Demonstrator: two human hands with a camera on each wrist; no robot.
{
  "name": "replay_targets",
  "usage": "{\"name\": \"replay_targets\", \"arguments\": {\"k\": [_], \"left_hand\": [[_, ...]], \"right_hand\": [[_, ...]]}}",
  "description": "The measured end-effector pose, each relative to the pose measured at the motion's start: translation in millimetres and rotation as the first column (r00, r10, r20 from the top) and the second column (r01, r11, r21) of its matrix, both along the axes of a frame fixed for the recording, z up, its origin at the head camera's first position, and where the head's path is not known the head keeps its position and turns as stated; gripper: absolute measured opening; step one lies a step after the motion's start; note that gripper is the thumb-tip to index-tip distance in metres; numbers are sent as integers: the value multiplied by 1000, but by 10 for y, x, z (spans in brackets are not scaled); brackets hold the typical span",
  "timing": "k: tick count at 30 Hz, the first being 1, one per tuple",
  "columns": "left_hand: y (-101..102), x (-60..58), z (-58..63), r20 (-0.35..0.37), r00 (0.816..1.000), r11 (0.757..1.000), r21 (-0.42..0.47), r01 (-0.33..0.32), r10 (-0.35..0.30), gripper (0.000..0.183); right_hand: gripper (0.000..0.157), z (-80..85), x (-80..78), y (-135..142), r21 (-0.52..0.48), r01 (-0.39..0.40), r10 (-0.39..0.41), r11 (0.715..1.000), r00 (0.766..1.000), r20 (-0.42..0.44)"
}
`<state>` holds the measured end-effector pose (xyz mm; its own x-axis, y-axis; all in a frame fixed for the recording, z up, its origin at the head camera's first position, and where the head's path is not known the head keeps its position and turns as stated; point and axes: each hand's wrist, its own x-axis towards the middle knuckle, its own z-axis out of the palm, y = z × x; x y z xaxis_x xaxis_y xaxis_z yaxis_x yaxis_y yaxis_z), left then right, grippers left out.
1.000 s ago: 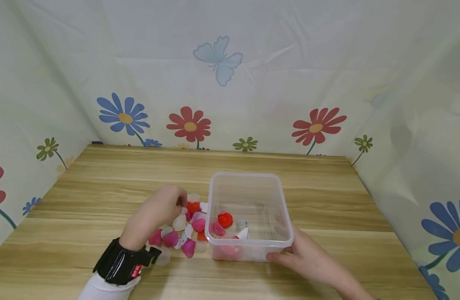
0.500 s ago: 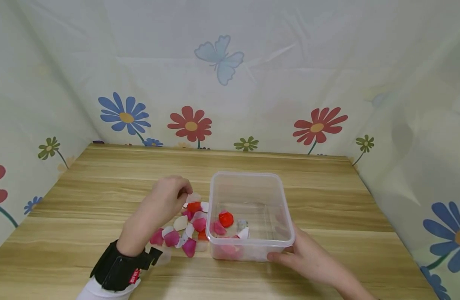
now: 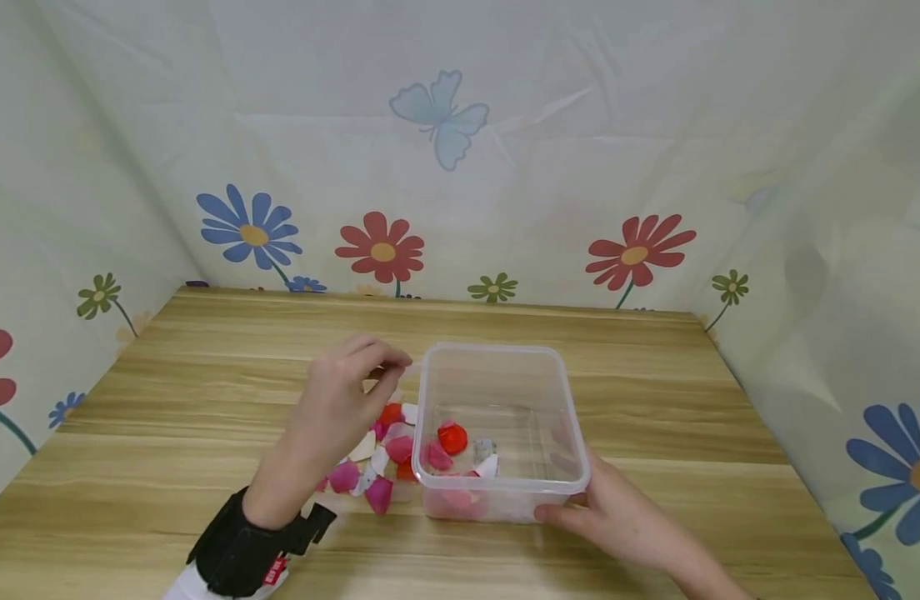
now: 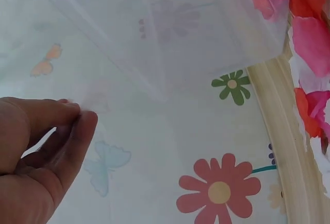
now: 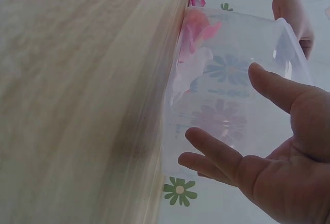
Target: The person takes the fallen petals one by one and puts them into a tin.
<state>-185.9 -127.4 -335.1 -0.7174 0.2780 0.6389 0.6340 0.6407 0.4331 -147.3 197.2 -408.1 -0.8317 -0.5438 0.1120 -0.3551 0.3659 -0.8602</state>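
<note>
One wooden table (image 3: 640, 392) carries your one clear box (image 3: 505, 483), upright, and one pile of petals (image 3: 381, 462), more than ten, just left of it; several more lie inside. Your right hand (image 3: 617, 512), fingers straight, thumb spread, lies against its near right corner. Your left hand (image 3: 332, 408), reaching by its far left corner, pinches one pale petal (image 4: 96, 101).

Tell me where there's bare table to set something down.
The table is bare right of the right hand, between the clear box and the flowered backdrop, and left of the left hand. Petals crowd the box's left side.
</note>
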Motion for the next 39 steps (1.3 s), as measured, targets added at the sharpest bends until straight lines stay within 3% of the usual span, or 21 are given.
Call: {"name": "replay_targets", "arguments": {"k": [3,8,15,22,31,39], "left_hand": [[61,25,-10,-59,995,997,-3,80,-80,23],[171,59,-58,-79,977,980,-16,200,-200,23],[258,68,-109,-98,959,962,-97,257,-266,22],[266,63,-130,-30,941,932,-151,330,-338,23],[226,67,-112,8,931,920,-151,361,-364,22],[132,35,-52,2,951,944,-121,308,-311,25]], "right_hand": [[80,5,2,0,2,0,0,1000,1000,-1],[81,9,6,2,7,4,-4,1000,1000,-5],[79,10,4,-3,-9,-2,2,1000,1000,7],[78,11,1,-3,-8,-5,5,1000,1000,14],[78,17,2,-7,7,4,-4,1000,1000,9],[80,23,6,-7,10,10,-10,1000,1000,29]]}}
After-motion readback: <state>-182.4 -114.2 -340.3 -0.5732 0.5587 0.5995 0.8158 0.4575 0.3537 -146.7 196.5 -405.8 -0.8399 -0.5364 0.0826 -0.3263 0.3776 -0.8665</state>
